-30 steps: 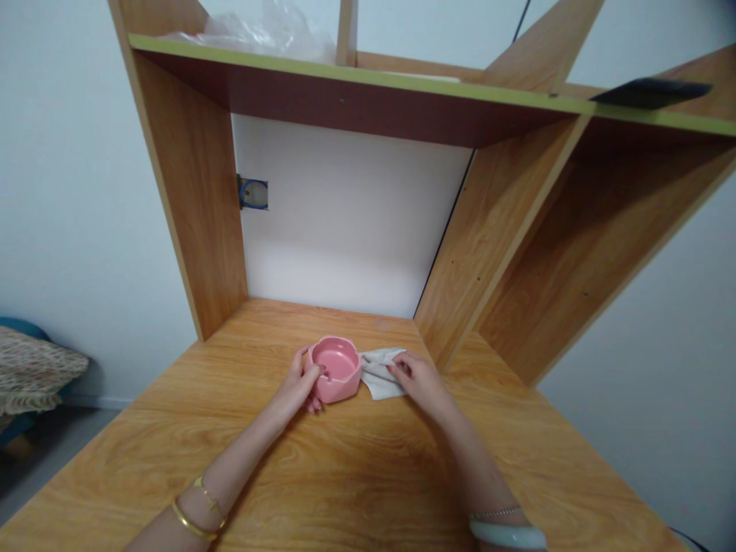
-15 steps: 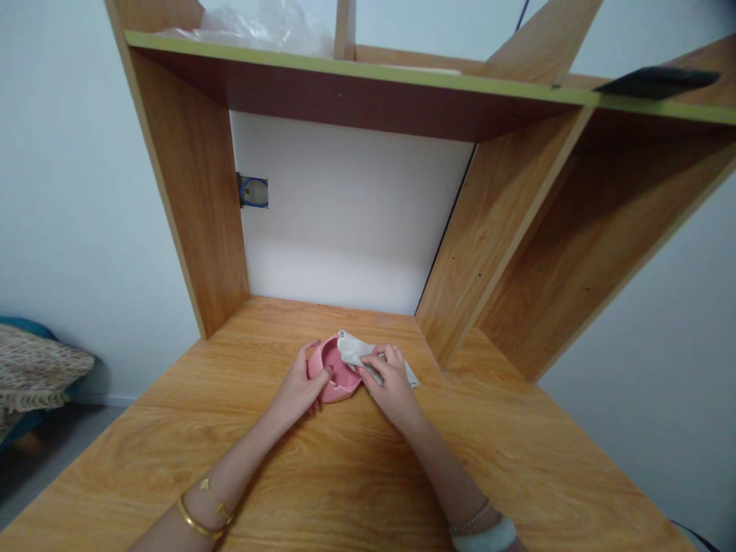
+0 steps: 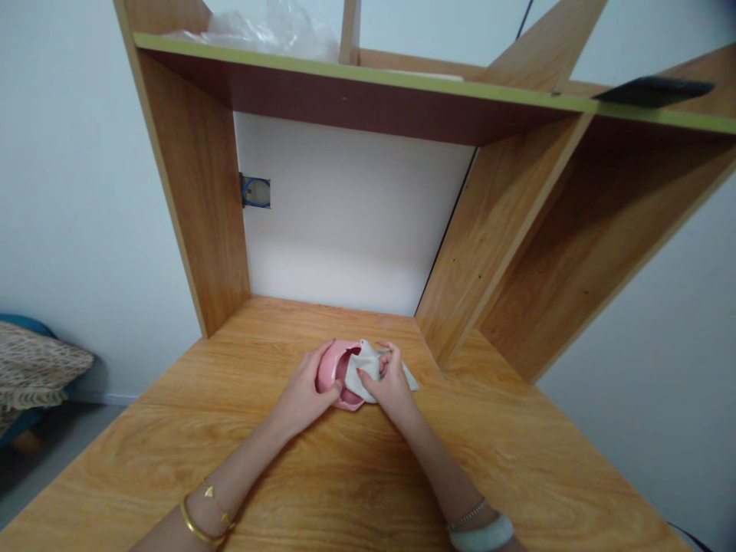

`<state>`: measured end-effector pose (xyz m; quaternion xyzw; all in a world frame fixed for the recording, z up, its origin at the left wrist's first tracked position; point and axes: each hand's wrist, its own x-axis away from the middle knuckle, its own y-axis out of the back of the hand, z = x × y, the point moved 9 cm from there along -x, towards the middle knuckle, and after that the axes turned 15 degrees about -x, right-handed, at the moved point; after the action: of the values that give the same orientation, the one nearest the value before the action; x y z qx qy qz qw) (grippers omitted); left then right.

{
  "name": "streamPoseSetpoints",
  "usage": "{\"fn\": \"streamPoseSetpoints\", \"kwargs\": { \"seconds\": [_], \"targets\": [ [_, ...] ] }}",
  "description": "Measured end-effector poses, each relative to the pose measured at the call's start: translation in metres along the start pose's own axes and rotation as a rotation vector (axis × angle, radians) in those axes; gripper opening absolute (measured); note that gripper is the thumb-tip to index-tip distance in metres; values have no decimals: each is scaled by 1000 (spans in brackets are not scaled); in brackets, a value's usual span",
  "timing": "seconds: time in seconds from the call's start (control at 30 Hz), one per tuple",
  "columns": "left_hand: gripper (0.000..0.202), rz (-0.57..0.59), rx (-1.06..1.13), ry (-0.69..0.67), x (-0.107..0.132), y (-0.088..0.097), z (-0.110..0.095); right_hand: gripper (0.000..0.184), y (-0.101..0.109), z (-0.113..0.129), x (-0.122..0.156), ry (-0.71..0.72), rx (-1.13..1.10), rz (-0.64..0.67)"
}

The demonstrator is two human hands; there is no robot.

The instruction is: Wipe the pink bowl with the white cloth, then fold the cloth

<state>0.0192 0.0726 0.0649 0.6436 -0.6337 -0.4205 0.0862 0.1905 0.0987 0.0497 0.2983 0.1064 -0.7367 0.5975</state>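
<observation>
A pink ceramic ashtray (image 3: 332, 366) is tilted up on the wooden desk (image 3: 345, 475), its hollow turned to the right. My left hand (image 3: 302, 395) is wrapped round its left side and holds it. My right hand (image 3: 388, 383) pinches a pale grey cloth (image 3: 368, 364) and presses it into the ashtray's hollow. A corner of the cloth trails onto the desk to the right of my hand.
An upright wooden panel (image 3: 198, 184) stands at the left and a slanted one (image 3: 488, 230) at the right of the alcove. The shelf (image 3: 356, 77) above carries crumpled clear plastic (image 3: 270, 31) and a dark flat object (image 3: 652, 90). A patterned cushion (image 3: 34, 368) lies far left.
My right hand picked the cloth up off the desk and brought it left into the ashtray. My left hand tipped the ashtray from flat up onto its side.
</observation>
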Motion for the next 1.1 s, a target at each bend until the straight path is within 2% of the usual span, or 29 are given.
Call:
{"fn": "streamPoseSetpoints", "kwargs": {
  "seconds": [0.1,0.27,0.37,0.5,0.63,0.77,0.97,1.1],
  "targets": [
    [64,19,-16,-51,1,-1,-6,62,-2,-5,0,-57,38,63],
    [71,81,-60,-102,3,-2,-19,50,-9,-15,4,-164,56,183],
    [70,86,-64,-110,4,-2,-20,43,-8,-17,4,-165,95,151],
    [68,41,7,-45,3,-3,-8,43,-1,-17,3,-154,101,54],
    [81,43,114,33,4,-13,4,39,5,-19,3,-198,48,-25],
    [91,109,209,33,9,-27,-1,32,9,-17,3,-225,-86,-96],
    [66,106,304,10,14,-28,-11,38,-6,-18,2,-232,-214,-28],
    [63,105,304,56,12,-28,-5,54,-3,-13,0,-208,-163,-51]
  ]
}}
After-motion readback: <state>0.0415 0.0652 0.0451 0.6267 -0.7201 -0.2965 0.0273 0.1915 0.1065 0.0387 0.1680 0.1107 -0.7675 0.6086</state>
